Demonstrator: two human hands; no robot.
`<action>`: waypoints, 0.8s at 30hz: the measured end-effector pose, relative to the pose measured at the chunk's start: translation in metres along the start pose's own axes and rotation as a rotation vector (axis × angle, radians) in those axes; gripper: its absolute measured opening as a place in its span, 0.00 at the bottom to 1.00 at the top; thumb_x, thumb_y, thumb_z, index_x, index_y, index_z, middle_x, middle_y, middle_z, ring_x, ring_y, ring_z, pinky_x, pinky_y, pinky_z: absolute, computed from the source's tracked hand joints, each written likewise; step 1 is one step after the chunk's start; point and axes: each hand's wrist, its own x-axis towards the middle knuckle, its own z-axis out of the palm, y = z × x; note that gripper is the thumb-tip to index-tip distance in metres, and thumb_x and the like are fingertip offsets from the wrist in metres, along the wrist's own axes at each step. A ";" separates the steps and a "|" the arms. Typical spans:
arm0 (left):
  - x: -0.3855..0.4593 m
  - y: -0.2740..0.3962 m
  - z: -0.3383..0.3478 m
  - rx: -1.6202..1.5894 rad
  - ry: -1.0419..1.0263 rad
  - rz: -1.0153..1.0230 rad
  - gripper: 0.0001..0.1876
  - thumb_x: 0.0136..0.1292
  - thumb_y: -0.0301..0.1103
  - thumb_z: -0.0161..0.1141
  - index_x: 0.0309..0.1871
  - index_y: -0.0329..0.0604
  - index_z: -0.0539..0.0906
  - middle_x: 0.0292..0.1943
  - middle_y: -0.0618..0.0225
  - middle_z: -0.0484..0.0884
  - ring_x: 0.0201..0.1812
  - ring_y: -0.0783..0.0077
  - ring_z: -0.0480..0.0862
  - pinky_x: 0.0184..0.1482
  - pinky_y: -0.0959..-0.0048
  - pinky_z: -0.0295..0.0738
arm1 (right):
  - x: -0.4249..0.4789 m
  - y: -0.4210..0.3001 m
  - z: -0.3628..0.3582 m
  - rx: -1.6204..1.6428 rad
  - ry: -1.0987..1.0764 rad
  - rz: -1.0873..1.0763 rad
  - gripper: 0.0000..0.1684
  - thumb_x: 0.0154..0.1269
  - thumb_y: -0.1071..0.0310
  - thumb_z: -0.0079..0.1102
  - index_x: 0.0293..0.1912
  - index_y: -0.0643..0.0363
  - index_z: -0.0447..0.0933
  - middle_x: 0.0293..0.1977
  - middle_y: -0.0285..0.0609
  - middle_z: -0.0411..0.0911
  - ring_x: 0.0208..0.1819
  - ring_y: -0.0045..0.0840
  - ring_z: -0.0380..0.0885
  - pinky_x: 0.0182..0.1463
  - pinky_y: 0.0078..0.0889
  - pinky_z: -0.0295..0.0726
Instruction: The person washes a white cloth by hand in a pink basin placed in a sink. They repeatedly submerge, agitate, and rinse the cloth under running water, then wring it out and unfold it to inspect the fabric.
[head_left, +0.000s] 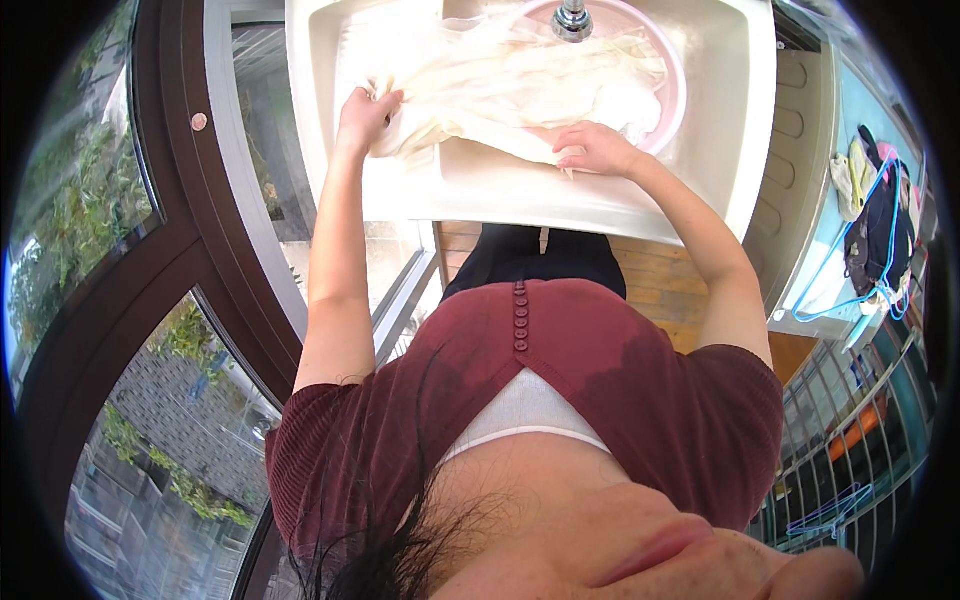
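Observation:
A cream-white cloth (495, 82) is stretched across the sink, much of it lying in a pale pink basin (676, 90). My left hand (369, 116) grips a bunched end of it at the sink's left side. Near the front edge, my right hand (596, 148) pinches the cloth's lower edge between thumb and fingers. The white sink (517, 201) surrounds basin and cloth. Above the basin hangs a chrome faucet head (572, 24). Strong light washes out the cloth's folds and details.
A brown-framed window (187, 247) runs along my left. To the right, a light-blue surface (814, 255) bears blue hangers (825, 313) and small garments (870, 225). A metal rack (847, 420) stands below it. Wooden flooring (652, 281) shows under the sink.

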 end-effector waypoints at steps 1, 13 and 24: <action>-0.001 -0.001 0.000 0.002 0.010 0.010 0.26 0.50 0.45 0.68 0.37 0.25 0.77 0.28 0.56 0.81 0.27 0.72 0.80 0.31 0.74 0.74 | 0.016 0.012 -0.008 0.020 0.079 0.038 0.13 0.62 0.61 0.58 0.45 0.53 0.77 0.47 0.42 0.75 0.48 0.34 0.75 0.52 0.33 0.74; 0.013 -0.040 0.002 -0.124 0.004 0.066 0.24 0.51 0.44 0.69 0.38 0.27 0.78 0.30 0.60 0.82 0.30 0.76 0.80 0.33 0.77 0.73 | 0.188 0.139 -0.048 0.325 0.254 0.250 0.24 0.60 0.53 0.59 0.49 0.60 0.74 0.40 0.47 0.79 0.43 0.34 0.78 0.47 0.31 0.75; 0.004 -0.023 -0.024 -0.373 -0.066 0.126 0.20 0.59 0.36 0.64 0.50 0.31 0.76 0.39 0.63 0.83 0.38 0.75 0.81 0.41 0.77 0.74 | 0.150 0.121 -0.088 1.293 0.609 -0.037 0.16 0.65 0.60 0.54 0.48 0.59 0.75 0.35 0.42 0.79 0.35 0.23 0.77 0.40 0.23 0.77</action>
